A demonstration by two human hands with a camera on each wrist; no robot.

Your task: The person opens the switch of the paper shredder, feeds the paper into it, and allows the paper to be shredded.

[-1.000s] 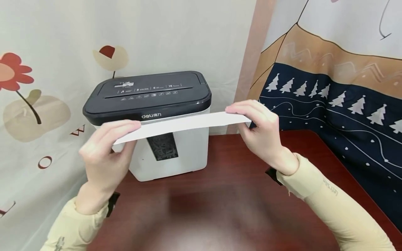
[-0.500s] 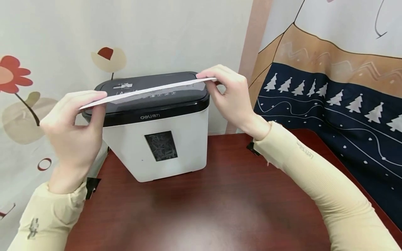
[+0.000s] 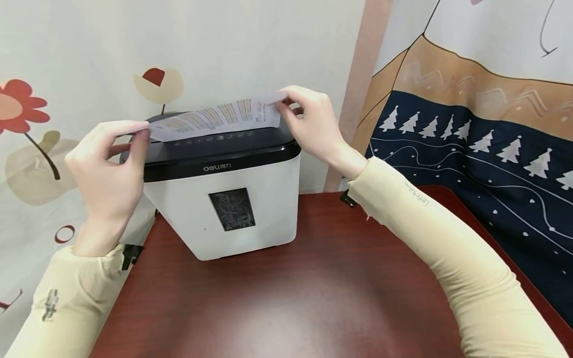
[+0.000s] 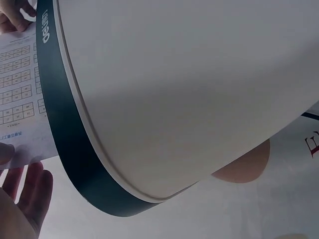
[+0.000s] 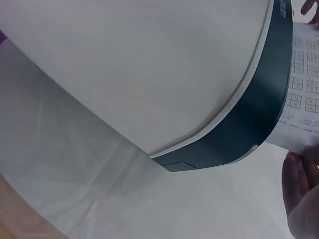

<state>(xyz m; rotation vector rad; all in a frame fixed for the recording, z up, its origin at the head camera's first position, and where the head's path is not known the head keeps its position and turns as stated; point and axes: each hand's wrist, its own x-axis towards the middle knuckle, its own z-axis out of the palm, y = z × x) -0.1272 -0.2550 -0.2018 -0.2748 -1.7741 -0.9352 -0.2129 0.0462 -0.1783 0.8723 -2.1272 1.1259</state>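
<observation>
A printed sheet of paper [image 3: 215, 118] is stretched between both hands over the dark top of a paper shredder [image 3: 224, 211]. My left hand [image 3: 109, 171] pinches its left end between thumb and fingers. At the other end my right hand [image 3: 313, 122] pinches the corner. Tilted up, the sheet shows rows of printed tables, and its lower edge lies near the feed slot, which is hidden behind it. In the left wrist view, the paper [image 4: 20, 94] shows past the shredder's dark rim, with the left hand [image 4: 25, 199] at its corner.
The shredder stands on a reddish-brown table [image 3: 286, 298], close to a pale patterned curtain [image 3: 250, 49]. On the right hangs a dark blue cloth [image 3: 447, 149] with white trees. Shreds show through the shredder's front window [image 3: 232, 209].
Both hands have moved up and left, carrying the paper from in front of the shredder to above its lid. The sheet has tipped from nearly edge-on, so its printed face now shows.
</observation>
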